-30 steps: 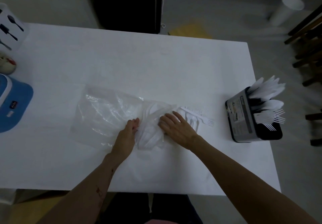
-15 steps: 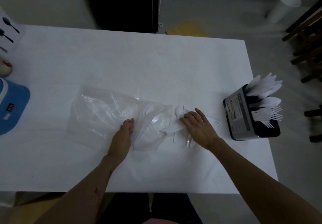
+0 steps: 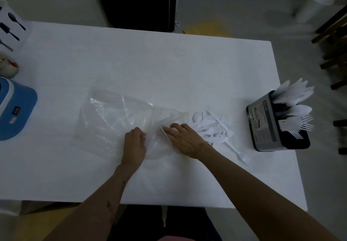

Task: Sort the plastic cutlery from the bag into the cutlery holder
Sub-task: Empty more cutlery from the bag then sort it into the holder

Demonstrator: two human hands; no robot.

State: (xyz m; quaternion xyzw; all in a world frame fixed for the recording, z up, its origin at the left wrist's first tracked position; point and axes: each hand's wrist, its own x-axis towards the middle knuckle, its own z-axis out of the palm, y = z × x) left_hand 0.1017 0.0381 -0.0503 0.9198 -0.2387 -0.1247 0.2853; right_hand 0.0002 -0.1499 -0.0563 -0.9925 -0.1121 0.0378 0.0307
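Observation:
A clear plastic bag (image 3: 112, 120) lies flat on the white table (image 3: 150, 62), its mouth facing right. My left hand (image 3: 134, 145) presses down on the bag with curled fingers that hold the film near its mouth. My right hand (image 3: 185, 139) lies with straight fingers at the bag's mouth, fingertips touching a white utensil (image 3: 163, 132) there. A loose pile of white plastic cutlery (image 3: 212, 128) lies just right of the bag, and a single fork (image 3: 242, 154) sits a little nearer me. The black cutlery holder (image 3: 266, 126) at the table's right edge holds knives, spoons and forks.
A blue device (image 3: 16, 109), a small round object (image 3: 9, 66) and a white box printed with utensil pictures (image 3: 11, 27) sit along the left edge. On the floor stand a white cup (image 3: 315, 4) and dark chairs (image 3: 334, 34).
My right hand swept cutlery out of the bag to the right, left it as a pile on the table, then came back to the bag's mouth. My left hand stayed on the bag.

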